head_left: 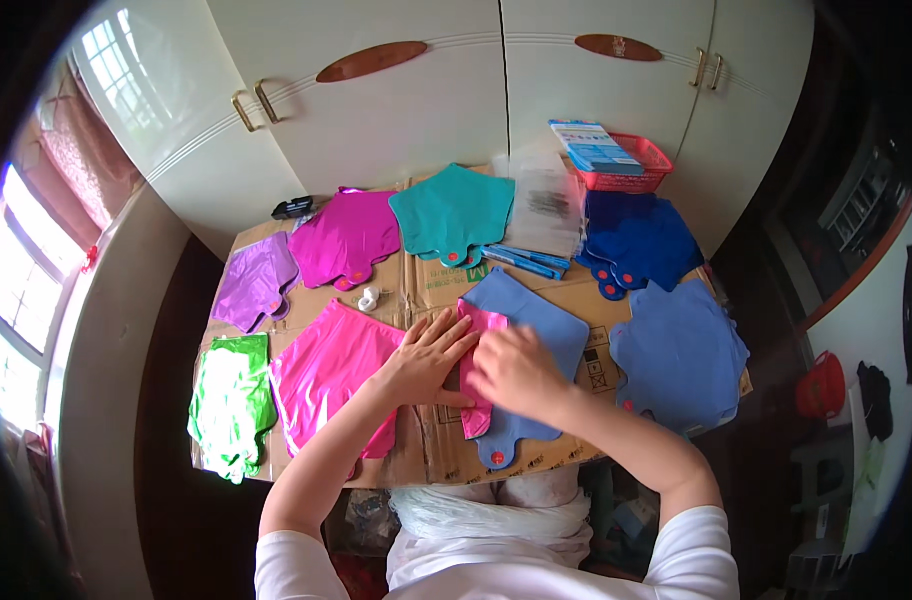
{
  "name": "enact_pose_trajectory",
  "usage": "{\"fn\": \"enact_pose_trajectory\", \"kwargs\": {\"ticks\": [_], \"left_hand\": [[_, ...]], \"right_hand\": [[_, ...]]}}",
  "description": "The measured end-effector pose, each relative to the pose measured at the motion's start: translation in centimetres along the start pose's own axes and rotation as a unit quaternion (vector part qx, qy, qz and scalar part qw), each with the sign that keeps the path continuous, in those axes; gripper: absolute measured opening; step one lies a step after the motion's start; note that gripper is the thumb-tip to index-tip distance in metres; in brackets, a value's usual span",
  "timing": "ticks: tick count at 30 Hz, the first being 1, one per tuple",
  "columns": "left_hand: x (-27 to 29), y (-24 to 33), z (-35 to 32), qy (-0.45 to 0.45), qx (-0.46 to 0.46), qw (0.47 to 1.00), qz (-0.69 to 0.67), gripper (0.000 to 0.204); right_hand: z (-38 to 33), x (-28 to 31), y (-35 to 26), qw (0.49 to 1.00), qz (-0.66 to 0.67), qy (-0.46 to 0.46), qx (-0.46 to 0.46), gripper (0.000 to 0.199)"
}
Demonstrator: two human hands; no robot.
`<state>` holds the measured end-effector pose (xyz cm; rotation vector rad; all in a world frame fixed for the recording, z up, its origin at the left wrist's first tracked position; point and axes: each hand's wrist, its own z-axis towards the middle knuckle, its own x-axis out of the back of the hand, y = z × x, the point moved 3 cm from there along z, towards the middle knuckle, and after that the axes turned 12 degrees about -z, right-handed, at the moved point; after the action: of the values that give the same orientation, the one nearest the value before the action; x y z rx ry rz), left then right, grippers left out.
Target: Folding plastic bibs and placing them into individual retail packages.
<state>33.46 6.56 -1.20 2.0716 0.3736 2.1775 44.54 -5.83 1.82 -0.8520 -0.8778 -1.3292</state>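
Observation:
A folded pink foil balloon (470, 385) lies over a flat blue foil balloon (551, 325), whose rounded tab with a red dot points toward me. My left hand (436, 352) rests flat with its fingers spread at the left edge of the folded pink balloon. The fingers of my right hand (523, 374) are curled closed on the balloon's right side; the fingertips are partly hidden. Just left of my left hand is a pile of flat pink foil balloons (326, 370).
Around the cardboard-covered table (421, 450) lie green (234, 400), lilac (256, 280), magenta (351, 235), teal (454, 215), navy (641, 240) and light blue balloons (681, 355). Blue packets (526, 262), clear sleeves (546, 210), a white roll (369, 298) and a red basket (641, 180) sit farther back.

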Motion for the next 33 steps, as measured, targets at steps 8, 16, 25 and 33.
{"fn": "enact_pose_trajectory", "kwargs": {"ticks": [8,16,25,33], "left_hand": [[0.6,0.4,0.3,-0.019,0.014,1.000,0.001,0.088],[0.7,-2.0,1.6,0.045,0.052,0.995,0.078,0.076],[1.8,0.6,0.2,0.072,-0.047,0.994,0.072,0.060],[1.3,2.4,-0.8,0.100,-0.110,0.984,-0.099,0.073]], "right_hand": [[-4.9,-1.0,-3.0,1.000,0.003,0.009,0.026,0.024],[-5.2,-1.3,-3.1,0.999,0.011,-0.053,0.003,0.025],[-6.2,-1.0,-2.6,0.996,0.044,-0.069,0.033,0.030],[-6.3,-0.7,-2.0,0.992,0.085,-0.090,0.039,0.035]]}}
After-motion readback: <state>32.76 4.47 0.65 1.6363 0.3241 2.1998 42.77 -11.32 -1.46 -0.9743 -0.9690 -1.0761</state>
